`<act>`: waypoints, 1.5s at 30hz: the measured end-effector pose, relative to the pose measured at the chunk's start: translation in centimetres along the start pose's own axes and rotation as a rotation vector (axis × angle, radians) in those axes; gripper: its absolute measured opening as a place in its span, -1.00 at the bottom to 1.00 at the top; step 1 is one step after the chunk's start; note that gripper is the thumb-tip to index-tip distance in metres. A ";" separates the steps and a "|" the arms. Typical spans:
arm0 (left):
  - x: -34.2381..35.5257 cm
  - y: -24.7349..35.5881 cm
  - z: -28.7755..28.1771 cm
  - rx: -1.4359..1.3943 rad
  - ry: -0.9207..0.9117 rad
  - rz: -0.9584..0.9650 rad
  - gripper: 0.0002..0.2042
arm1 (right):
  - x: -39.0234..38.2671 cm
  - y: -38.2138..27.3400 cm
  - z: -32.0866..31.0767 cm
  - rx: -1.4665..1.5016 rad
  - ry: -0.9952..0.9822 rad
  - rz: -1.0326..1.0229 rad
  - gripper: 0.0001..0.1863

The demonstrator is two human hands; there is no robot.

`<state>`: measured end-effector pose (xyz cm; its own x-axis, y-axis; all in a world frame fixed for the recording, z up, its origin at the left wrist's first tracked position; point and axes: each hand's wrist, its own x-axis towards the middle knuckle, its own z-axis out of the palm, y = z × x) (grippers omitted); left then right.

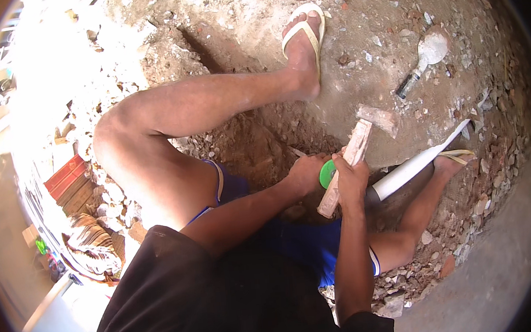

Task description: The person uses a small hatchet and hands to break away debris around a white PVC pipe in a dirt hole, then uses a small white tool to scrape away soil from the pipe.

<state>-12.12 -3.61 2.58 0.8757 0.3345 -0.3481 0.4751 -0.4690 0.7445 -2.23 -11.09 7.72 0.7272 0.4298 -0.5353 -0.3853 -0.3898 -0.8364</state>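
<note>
My left hand (303,172) is closed on a chisel with a thin rod (295,152) and a round green guard (327,175), held low over the dug soil between my legs. My right hand (351,178) grips the pale wooden handle of a hammer (377,120), whose crusted head points forward and right. The two hands are close together, and the handle crosses beside the green guard. A white pipe (415,166) with a dark lower section lies just right of my right hand, in the trench.
My bent legs frame the rubble-strewn trench (203,49). A plaster-covered trowel (431,50) lies at upper right, near my sandalled foot (303,44). Red bricks (63,175), a striped cloth (94,242) and loose clutter are at left. A grey concrete surface (486,273) borders the lower right.
</note>
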 end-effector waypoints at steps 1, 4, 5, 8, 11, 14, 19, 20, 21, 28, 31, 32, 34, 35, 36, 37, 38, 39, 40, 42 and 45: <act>0.3 -0.1 -0.3 0.004 -0.026 0.001 -0.68 | -0.2 -0.6 0.2 -0.004 0.007 -0.001 -0.83; 0.9 0.1 -0.8 -0.004 -0.096 0.003 -0.63 | 1.1 2.0 0.0 -0.029 -0.036 -0.063 -0.84; 0.7 -0.3 -0.8 -0.021 -0.102 -0.018 -0.62 | 1.4 2.4 0.6 -0.104 -0.045 -0.072 -0.85; 0.7 -0.6 -0.6 -0.011 -0.136 -0.045 -0.63 | 1.4 2.3 0.3 -0.051 -0.076 0.047 -0.91; 0.8 -0.8 0.1 -0.012 -0.077 -0.011 -0.62 | 0.6 1.2 0.3 -0.067 -0.020 -0.003 -0.88; 0.8 -0.7 0.5 0.050 -0.098 -0.011 -0.64 | 0.5 1.0 0.1 -0.079 -0.018 0.006 -0.87; 0.4 -0.2 0.9 0.009 -0.027 0.039 -0.69 | -0.8 -0.9 0.1 -0.072 0.006 -0.039 -0.87; 0.6 0.0 0.7 0.004 -0.036 0.031 -0.69 | -0.6 -0.8 -0.2 -0.071 0.000 -0.044 -0.86; 0.7 0.2 0.5 -0.001 -0.044 0.024 -0.68 | -0.3 -0.4 -0.4 -0.070 -0.006 -0.048 -0.86; 0.6 -1.2 0.5 0.034 0.024 0.058 -0.69 | 1.3 1.8 0.0 -0.043 -0.067 -0.014 -0.79; 0.9 -0.5 -0.8 0.021 -0.058 -0.023 -0.68 | 1.7 1.7 0.2 -0.054 -0.063 -0.024 -0.83; 1.2 -0.9 -0.8 0.020 -0.057 -0.020 -0.68 | 1.8 1.6 0.6 -0.032 -0.047 -0.015 -0.86; 1.6 -2.0 -0.5 0.021 -0.055 -0.013 -0.69 | 2.3 1.6 1.6 0.005 -0.060 0.028 -0.88; 1.7 -2.5 -0.2 0.014 -0.070 -0.043 -0.70 | 2.7 2.1 1.9 0.017 -0.080 0.064 -0.86; 2.1 -3.0 -0.7 0.014 -0.076 -0.059 -0.71 | 3.5 2.1 2.1 0.034 -0.095 0.083 -0.85; 2.3 -3.2 -1.0 0.014 -0.083 -0.073 -0.72 | 4.1 2.0 2.1 0.016 -0.107 0.131 -0.82; 2.3 -3.1 -1.6 -0.005 -0.073 -0.088 -0.74 | 4.0 1.4 2.2 0.008 -0.072 0.057 -0.82; 2.3 -3.0 -2.2 -0.025 -0.064 -0.101 -0.76 | 3.8 0.9 2.3 0.000 -0.034 -0.017 -0.81; 2.5 -2.7 -2.6 -0.046 -0.056 -0.112 -0.77 | 3.5 0.2 2.0 -0.009 0.007 -0.091 -0.81; 2.9 -4.7 -1.7 -0.017 -0.014 -0.145 -0.79 | 1.5 -4.6 1.5 -0.030 0.035 -0.275 -0.78; 3.9 -6.4 -1.5 0.074 -0.131 -0.222 -0.78 | -2.4 -16.1 1.0 0.176 0.203 -0.538 -0.73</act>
<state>-11.86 1.98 -2.72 0.7510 0.3290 -0.5725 0.6572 -0.4559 0.6002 1.70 -5.03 22.38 0.9336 0.3580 -0.0127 -0.0087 -0.0127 -0.9999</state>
